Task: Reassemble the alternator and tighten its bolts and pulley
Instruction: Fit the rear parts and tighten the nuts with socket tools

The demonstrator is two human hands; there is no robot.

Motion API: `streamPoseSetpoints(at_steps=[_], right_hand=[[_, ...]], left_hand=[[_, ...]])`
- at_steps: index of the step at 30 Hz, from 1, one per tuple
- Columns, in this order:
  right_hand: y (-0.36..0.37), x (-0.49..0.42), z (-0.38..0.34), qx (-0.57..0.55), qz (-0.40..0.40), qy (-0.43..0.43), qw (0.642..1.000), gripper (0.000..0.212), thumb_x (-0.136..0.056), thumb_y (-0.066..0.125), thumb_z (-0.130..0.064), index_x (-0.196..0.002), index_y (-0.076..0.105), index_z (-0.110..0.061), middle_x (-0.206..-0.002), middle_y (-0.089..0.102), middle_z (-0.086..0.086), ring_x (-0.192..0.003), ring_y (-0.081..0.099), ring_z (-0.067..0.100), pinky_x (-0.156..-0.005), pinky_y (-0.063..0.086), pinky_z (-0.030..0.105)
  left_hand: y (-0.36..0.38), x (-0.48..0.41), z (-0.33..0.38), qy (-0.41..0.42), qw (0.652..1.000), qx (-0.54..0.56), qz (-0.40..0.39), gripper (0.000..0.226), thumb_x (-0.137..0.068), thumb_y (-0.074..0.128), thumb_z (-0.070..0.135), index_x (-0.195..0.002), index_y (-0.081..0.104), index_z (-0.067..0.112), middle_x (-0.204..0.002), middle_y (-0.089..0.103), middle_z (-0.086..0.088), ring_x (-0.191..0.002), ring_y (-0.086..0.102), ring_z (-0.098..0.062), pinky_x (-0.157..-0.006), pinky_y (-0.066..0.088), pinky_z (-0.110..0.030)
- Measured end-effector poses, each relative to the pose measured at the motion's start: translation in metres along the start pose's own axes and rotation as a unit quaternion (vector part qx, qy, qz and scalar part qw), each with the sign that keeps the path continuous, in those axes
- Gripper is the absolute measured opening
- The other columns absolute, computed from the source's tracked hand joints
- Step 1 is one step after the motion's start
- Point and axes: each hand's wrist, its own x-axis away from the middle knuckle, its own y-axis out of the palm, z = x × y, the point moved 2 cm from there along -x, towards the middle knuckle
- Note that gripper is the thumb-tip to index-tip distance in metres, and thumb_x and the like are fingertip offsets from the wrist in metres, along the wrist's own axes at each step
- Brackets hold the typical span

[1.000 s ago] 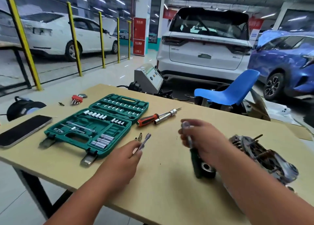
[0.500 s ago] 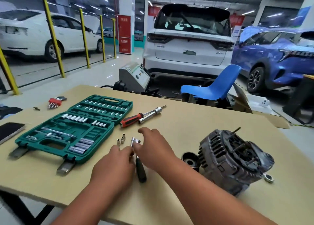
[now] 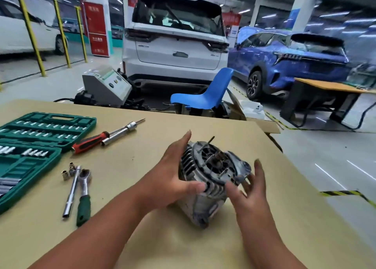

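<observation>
The grey alternator [image 3: 213,167] stands tilted on the tan table [image 3: 142,238], its open rear end with long studs facing up and away. My left hand [image 3: 168,173] cups its left side, fingers stretched up along the finned housing and thumb wrapped across the front. My right hand [image 3: 250,195] is at its right side with fingers spread and straight, thumb touching the body; it is blurred. A green-handled ratchet [image 3: 84,195] and a steel extension bar [image 3: 71,193] lie side by side to the left, next to three small sockets [image 3: 68,171].
An open green socket case [image 3: 30,146] fills the table's left side. A red-handled screwdriver [image 3: 91,140] and a steel tube driver [image 3: 120,132] lie behind it. Beyond the far edge stand a blue chair [image 3: 205,94] and a grey machine [image 3: 107,85].
Both hands let go of the ratchet and extension bar, which now lie on the table, and moved right onto the alternator. My view swung right.
</observation>
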Motion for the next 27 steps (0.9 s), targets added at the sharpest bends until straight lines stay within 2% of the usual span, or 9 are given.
streamPoseSetpoints(at_steps=[2,5,8,11,15,19,23,25,27], right_hand=[[0.016,-0.008,0.006,-0.039,-0.047,0.008,0.998,0.105,-0.066,0.080,-0.067,-0.150,0.016,-0.068,-0.137,0.044,-0.042,-0.117,0.051,-0.026,-0.090,0.043,0.003],[0.023,-0.023,0.017,-0.085,-0.060,0.016,0.994,0.099,-0.067,0.082,-0.069,-0.141,0.017,-0.080,-0.129,0.047,-0.055,-0.120,0.053,-0.022,-0.088,0.048,0.007],[0.025,-0.044,0.019,-0.135,-0.111,0.023,0.984,0.096,-0.069,0.086,-0.070,-0.139,0.021,-0.081,-0.138,0.053,-0.044,-0.128,0.056,-0.010,-0.097,0.053,0.015],[0.036,-0.065,0.019,-0.212,-0.164,0.063,0.961,0.105,-0.069,0.096,-0.053,-0.146,0.028,-0.073,-0.151,0.056,-0.012,-0.133,0.062,0.022,-0.112,0.048,0.054],[0.047,-0.090,0.013,-0.315,-0.210,0.100,0.920,0.113,-0.077,0.094,-0.028,-0.157,0.021,-0.060,-0.140,0.068,-0.002,-0.123,0.069,0.032,-0.094,0.060,0.050],[0.054,-0.105,0.014,-0.385,-0.205,0.131,0.890,0.097,-0.088,0.077,-0.018,-0.162,0.022,-0.047,-0.111,0.079,-0.013,-0.113,0.074,0.027,-0.077,0.064,0.037],[0.063,-0.114,0.021,-0.468,-0.182,0.169,0.848,0.084,-0.077,0.092,-0.029,-0.148,0.050,-0.043,-0.143,0.065,0.010,-0.118,0.071,0.037,-0.083,0.063,0.049],[0.065,-0.116,0.028,-0.490,-0.173,0.162,0.839,0.064,-0.076,0.093,-0.032,-0.132,0.064,-0.044,-0.138,0.067,0.015,-0.114,0.073,0.037,-0.083,0.062,0.053],[0.063,-0.122,0.037,-0.489,-0.130,0.190,0.841,0.064,-0.083,0.084,-0.035,-0.140,0.058,-0.049,-0.140,0.065,0.010,-0.114,0.073,0.036,-0.087,0.060,0.058]], left_hand=[[0.010,-0.009,-0.011,0.000,0.999,0.032,0.015,0.128,-0.054,0.075,0.094,-0.159,0.008,0.064,-0.164,0.032,0.025,-0.150,0.035,0.002,-0.124,0.035,-0.041],[0.017,-0.012,-0.024,0.011,0.997,0.034,0.066,0.127,-0.056,0.079,0.091,-0.159,0.012,0.063,-0.159,0.038,0.025,-0.149,0.041,-0.003,-0.122,0.038,-0.049],[0.017,-0.017,-0.025,-0.002,0.994,0.008,0.109,0.124,-0.051,0.077,0.095,-0.154,0.011,0.071,-0.153,0.035,0.036,-0.148,0.038,0.002,-0.123,0.037,-0.047],[0.011,-0.023,-0.024,-0.033,0.989,0.009,0.146,0.130,-0.045,0.076,0.098,-0.155,0.013,0.068,-0.151,0.036,0.035,-0.145,0.037,0.009,-0.122,0.036,-0.036],[0.006,-0.029,-0.015,-0.060,0.978,-0.039,0.194,0.147,-0.042,0.068,0.102,-0.166,0.012,0.048,-0.138,0.033,0.042,-0.125,0.025,0.036,-0.100,0.027,-0.007],[0.001,-0.047,-0.005,-0.086,0.968,-0.085,0.218,0.140,-0.045,0.070,0.094,-0.164,0.009,0.054,-0.137,0.033,0.033,-0.133,0.035,0.011,-0.104,0.031,-0.021],[-0.002,-0.076,0.008,-0.098,0.956,-0.196,0.197,0.134,-0.046,0.061,0.098,-0.162,0.009,0.055,-0.146,0.040,0.022,-0.142,0.035,-0.009,-0.110,0.038,-0.034],[0.003,-0.087,0.010,-0.113,0.945,-0.242,0.189,0.133,-0.045,0.052,0.102,-0.162,0.011,0.053,-0.146,0.041,0.017,-0.139,0.037,-0.015,-0.106,0.039,-0.036],[0.010,-0.096,0.013,-0.121,0.934,-0.278,0.192,0.132,-0.046,0.043,0.105,-0.163,0.015,0.050,-0.146,0.042,0.014,-0.136,0.037,-0.018,-0.104,0.038,-0.036]])
